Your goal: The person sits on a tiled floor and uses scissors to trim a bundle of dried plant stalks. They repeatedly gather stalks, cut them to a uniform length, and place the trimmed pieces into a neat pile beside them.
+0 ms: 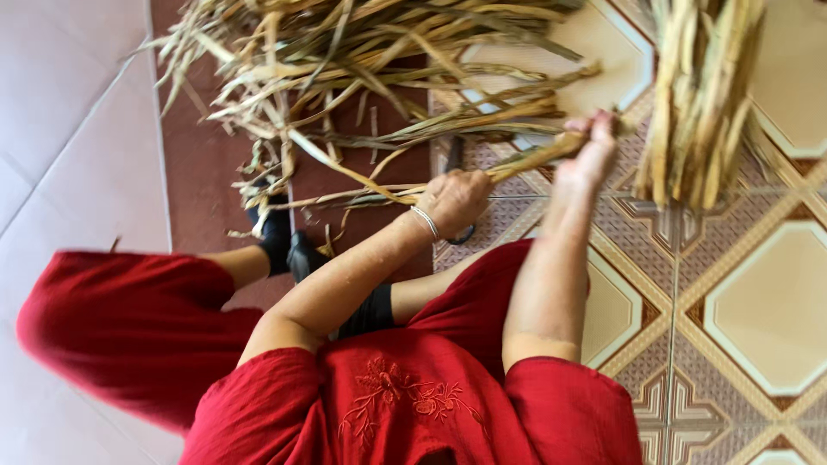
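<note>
While both hands (pixel 454 200) (pixel 590 155) grip a dried leaf strip (pixel 530 160), open tiled floor (pixel 758 293) lies rightward.

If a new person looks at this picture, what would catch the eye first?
Probably the red clothes filling the bottom of the view. Next, both hands gripping one dry leaf strip at the centre: left hand low, right hand higher. A big pile of dry leaves lies at the top, a bundle at top right.

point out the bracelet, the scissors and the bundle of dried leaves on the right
bracelet (pixel 425 221), head view, band on the left wrist
scissors (pixel 465 233), head view, dark handle loop
bundle of dried leaves (pixel 698 95), head view, middle of the stalks
</note>
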The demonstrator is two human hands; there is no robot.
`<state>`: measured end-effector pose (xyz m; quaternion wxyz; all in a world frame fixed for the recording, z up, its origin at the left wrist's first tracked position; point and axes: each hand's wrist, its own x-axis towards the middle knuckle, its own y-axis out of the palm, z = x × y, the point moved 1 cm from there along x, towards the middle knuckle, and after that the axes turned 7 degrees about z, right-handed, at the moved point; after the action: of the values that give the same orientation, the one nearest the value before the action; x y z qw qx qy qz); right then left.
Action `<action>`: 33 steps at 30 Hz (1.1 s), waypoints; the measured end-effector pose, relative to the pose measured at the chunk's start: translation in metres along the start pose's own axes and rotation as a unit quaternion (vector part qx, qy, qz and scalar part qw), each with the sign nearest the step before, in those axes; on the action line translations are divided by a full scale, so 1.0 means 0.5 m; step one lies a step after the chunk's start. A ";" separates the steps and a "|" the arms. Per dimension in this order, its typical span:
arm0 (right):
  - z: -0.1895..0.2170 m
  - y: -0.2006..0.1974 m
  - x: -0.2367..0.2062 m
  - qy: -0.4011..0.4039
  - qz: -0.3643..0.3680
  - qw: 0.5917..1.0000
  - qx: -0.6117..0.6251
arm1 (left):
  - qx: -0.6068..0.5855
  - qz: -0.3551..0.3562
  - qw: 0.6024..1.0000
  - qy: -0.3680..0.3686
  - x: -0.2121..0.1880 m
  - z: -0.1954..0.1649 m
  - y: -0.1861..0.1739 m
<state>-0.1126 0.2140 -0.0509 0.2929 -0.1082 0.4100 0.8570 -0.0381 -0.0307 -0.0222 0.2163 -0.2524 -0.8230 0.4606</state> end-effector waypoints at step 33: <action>0.024 -0.020 -0.031 -0.017 0.002 0.994 -0.108 | 0.098 -0.051 0.992 -0.055 0.139 0.171 -0.015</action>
<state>-0.0936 0.2217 -0.0432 0.2845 -0.1230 0.3106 0.8986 -0.1442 -0.0468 -0.0483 0.2179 -0.1621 -0.7963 0.5405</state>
